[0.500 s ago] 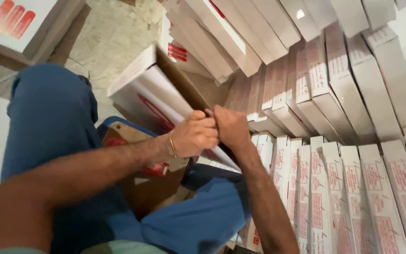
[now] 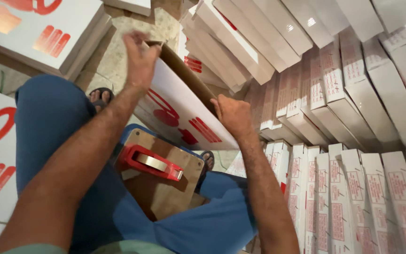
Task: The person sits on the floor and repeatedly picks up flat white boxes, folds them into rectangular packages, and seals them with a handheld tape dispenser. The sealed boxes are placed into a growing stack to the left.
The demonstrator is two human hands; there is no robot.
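Box: we hold a flat white carton (image 2: 184, 110), long axis slanting from upper left to lower right.
Left hand (image 2: 139, 59): fingers pinching the far corner.
Right hand (image 2: 231, 115): fingers pressed together on the near edge.
Lap: red tape dispenser (image 2: 153, 162) below.

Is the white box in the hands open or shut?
Open: the white box shows its brown inside along the top edge, with the left hand and right hand gripping it.

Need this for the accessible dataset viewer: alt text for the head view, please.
A seated person's left hand and right hand grip opposite ends of a flat white box with red print. A red tape dispenser sits on a wooden board between blue-trousered knees. Rows of white cartons stand to the right.
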